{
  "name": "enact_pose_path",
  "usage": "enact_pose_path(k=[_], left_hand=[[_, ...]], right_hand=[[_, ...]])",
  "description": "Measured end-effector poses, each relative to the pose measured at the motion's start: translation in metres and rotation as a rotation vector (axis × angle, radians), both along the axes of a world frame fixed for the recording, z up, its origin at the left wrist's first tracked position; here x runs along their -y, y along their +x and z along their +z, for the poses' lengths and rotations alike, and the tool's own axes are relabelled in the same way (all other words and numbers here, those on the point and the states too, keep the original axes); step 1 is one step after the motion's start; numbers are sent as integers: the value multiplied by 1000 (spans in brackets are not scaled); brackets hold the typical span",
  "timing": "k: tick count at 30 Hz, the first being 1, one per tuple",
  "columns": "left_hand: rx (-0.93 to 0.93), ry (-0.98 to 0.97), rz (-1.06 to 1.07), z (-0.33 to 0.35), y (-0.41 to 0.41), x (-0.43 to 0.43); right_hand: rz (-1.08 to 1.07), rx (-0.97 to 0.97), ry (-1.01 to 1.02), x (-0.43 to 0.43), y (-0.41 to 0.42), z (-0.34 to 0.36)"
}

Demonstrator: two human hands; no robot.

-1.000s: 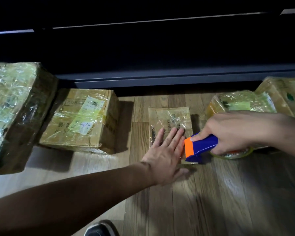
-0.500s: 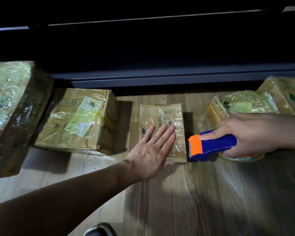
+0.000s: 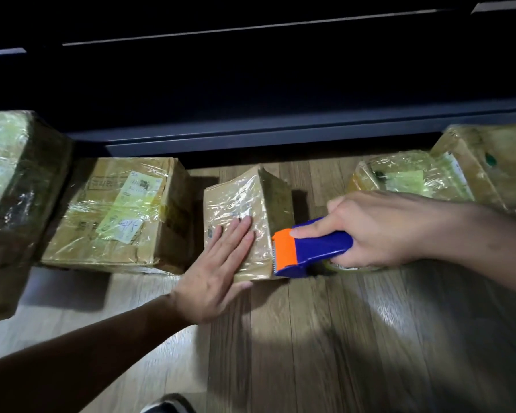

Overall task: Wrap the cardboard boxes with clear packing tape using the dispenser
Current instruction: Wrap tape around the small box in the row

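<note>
A small flat cardboard box, covered in clear tape, is tipped up on its left edge on the wooden floor, its right side raised. My left hand presses flat with straight fingers on its upper face. My right hand grips the blue and orange tape dispenser, index finger stretched along the top. The orange blade end touches the box's near right corner. The tape roll shows partly under my right hand.
A medium taped box with labels sits left of the small one, and a large taped box at the far left. Two more wrapped boxes lie behind my right hand. Dark furniture borders the floor behind. A shoe tip shows below.
The small box has been tipped up from lying flat, its right side raised. The dispenser has moved left against the box's near right corner. My left hand stays flat on the box.
</note>
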State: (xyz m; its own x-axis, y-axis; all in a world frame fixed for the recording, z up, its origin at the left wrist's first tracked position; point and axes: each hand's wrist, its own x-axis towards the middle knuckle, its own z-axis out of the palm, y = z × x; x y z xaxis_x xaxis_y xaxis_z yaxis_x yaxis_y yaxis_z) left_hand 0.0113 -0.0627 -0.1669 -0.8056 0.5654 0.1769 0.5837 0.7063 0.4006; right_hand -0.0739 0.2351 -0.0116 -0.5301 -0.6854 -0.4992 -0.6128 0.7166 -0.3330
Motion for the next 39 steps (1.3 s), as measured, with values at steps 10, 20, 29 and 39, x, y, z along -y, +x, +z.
enact_pose_path(k=[10, 20, 29, 39], left_hand=[[134, -15, 140, 57, -33, -19], [91, 284, 56, 43, -16, 18], [123, 157, 35, 41, -3, 27], [89, 28, 134, 25, -14, 14]], right_hand=[[97, -164, -13, 67, -2, 25], [161, -175, 44, 97, 10, 49], [291, -263, 166, 122, 19, 33], [196, -87, 166, 101, 1, 25]])
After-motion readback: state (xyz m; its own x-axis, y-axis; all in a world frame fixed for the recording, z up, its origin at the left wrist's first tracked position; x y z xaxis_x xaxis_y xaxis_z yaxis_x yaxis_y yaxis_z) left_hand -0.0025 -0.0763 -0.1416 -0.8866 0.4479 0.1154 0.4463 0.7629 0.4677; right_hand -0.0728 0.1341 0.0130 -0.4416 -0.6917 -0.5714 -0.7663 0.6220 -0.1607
